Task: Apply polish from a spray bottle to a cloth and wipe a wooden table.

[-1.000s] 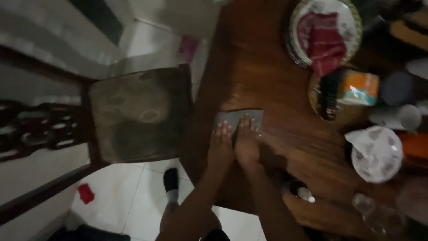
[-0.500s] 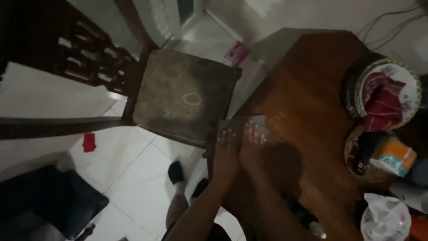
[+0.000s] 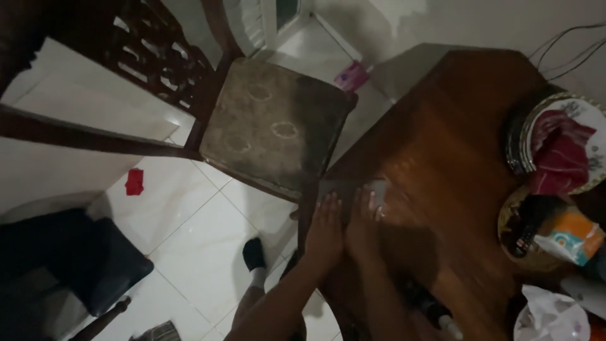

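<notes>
Both palms press flat, fingers spread: left hand (image 3: 325,228) and right hand (image 3: 363,224) side by side on a grey cloth (image 3: 351,189) at the wooden table (image 3: 454,158) edge. Cloth extends toward 12 o'clock, long axis 9-to-3, equally near both.

Worktop (image 3: 454,145): right half of the view.
Chair (image 3: 271,126): left of the worktop, on the floor (image 3: 189,215).
Cloth (image 3: 350,189): at the worktop's left edge.
Hands: left hand (image 3: 325,230) and right hand (image 3: 363,227) side by side, fingertips on the cloth.
Plate (image 3: 568,148): far right; tray (image 3: 536,230) just below it.
</notes>
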